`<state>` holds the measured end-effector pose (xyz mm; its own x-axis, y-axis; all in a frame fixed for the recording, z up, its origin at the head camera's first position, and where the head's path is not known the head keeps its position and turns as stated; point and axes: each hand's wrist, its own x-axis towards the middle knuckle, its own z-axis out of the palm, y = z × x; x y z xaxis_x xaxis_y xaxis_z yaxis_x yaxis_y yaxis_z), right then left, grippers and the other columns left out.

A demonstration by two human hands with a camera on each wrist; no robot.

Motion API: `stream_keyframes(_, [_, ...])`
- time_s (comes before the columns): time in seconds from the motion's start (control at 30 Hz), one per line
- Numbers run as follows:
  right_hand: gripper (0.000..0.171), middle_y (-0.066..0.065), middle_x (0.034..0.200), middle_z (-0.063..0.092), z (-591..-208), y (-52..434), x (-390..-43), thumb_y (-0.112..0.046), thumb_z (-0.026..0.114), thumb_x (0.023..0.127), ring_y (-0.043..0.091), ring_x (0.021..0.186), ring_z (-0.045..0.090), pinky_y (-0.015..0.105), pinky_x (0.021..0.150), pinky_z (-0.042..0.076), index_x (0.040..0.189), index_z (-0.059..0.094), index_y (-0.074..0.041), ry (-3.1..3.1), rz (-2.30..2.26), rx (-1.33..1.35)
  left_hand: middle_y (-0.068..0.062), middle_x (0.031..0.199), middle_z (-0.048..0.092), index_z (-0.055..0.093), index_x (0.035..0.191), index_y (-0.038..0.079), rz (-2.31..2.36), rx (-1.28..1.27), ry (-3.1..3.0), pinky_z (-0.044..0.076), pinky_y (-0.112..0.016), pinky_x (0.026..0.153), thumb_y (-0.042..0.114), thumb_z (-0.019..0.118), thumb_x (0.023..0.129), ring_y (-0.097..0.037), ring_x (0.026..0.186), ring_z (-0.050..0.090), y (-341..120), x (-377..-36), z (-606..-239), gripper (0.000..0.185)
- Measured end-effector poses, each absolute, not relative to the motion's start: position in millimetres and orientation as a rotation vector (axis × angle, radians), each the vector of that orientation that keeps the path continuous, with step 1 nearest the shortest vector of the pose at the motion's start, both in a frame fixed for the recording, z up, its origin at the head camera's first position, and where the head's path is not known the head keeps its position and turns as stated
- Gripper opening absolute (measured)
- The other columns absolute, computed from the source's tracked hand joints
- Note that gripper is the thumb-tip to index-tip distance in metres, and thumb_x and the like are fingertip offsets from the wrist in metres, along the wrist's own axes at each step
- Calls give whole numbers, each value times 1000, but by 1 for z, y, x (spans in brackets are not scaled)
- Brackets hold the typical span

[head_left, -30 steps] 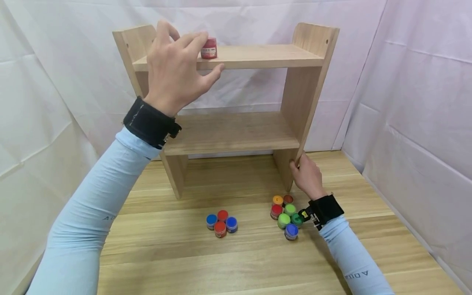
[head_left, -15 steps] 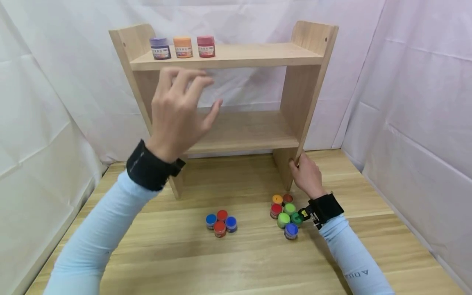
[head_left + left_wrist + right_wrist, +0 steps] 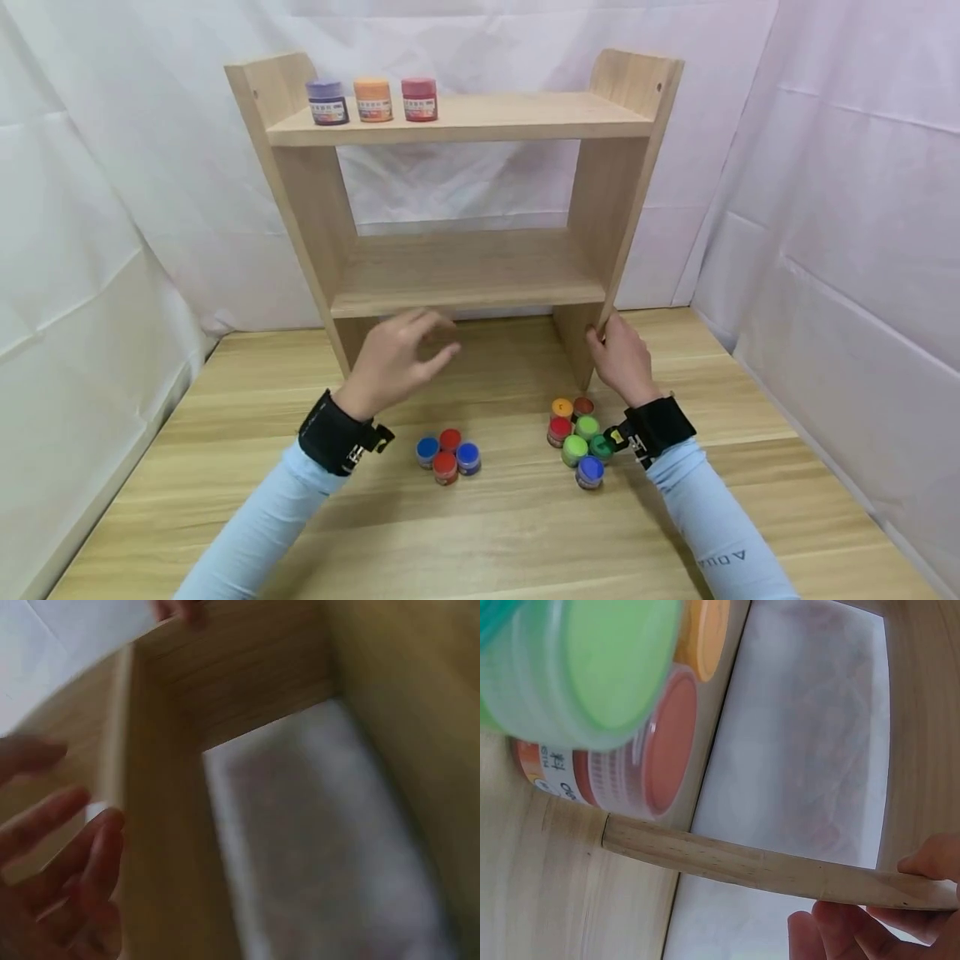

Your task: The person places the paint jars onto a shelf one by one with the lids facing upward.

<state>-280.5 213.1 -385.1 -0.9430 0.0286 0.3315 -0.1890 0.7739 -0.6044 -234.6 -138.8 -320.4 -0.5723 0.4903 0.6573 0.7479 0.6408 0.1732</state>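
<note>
A: Where's the wooden shelf [image 3: 465,192]?
B: On a plank table [image 3: 480,533] (white sheets all round).
A: The hands?
B: Right hand [image 3: 621,360] grips its right upright; left hand [image 3: 397,360] hovers before it, fingers loose, empty.

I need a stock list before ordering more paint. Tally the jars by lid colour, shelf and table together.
Purple jars: 1, on the shelf
Orange jars: 2
Red jars: 4
Brownish-red jars: 1
Blue jars: 3
Green jars: 3
Total: 14
</note>
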Motion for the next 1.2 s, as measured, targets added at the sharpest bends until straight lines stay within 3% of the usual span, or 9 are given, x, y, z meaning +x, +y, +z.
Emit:
stream_keyframes(0.2, [52,27,141,61,-385,213,-281,-26,46,105,46,114,69,46,65,58,152,43,-2,-2635,940,130,-2,106,77,72,118,12,-654,-1088,-2730,58,-29,74,31,74,95,-12,87,72,-146,-244,-371,30])
stream_keyframes(0.4, [52,29,138,62,-383,215,-281,-27,46,106,46,112,70,47,65,58,150,44,-1,-2636,916,115,4,101,78,74,120,14,-692,-1162,-3038,55,-27,72,36,69,99,-4,83,69,-151,-248,-396,31])
stream_keyframes(0.67, [51,28,136,64,-383,213,-280,-27,46,105,45,112,70,49,68,58,148,46,0,-2639,896,111,10,95,75,76,107,22,-726,-1186,-3110,51,-26,71,37,68,99,-3,78,63,-154,-248,-403,19])
stream_keyframes(0.97, [52,29,139,62,-382,214,-282,-29,46,106,46,111,71,52,70,59,149,44,0,-2640,902,110,8,99,77,74,117,16,-886,-1225,-3161,55,-32,82,39,66,100,-5,88,67,-153,-249,-404,29])
stream_keyframes(1.2, [52,29,139,61,-384,211,-283,-29,46,106,46,112,70,54,73,59,149,44,0,-2648,925,106,10,92,71,75,108,19,-862,-1210,-3131,50,-26,73,29,63,103,-5,80,61,-156,-251,-406,17])
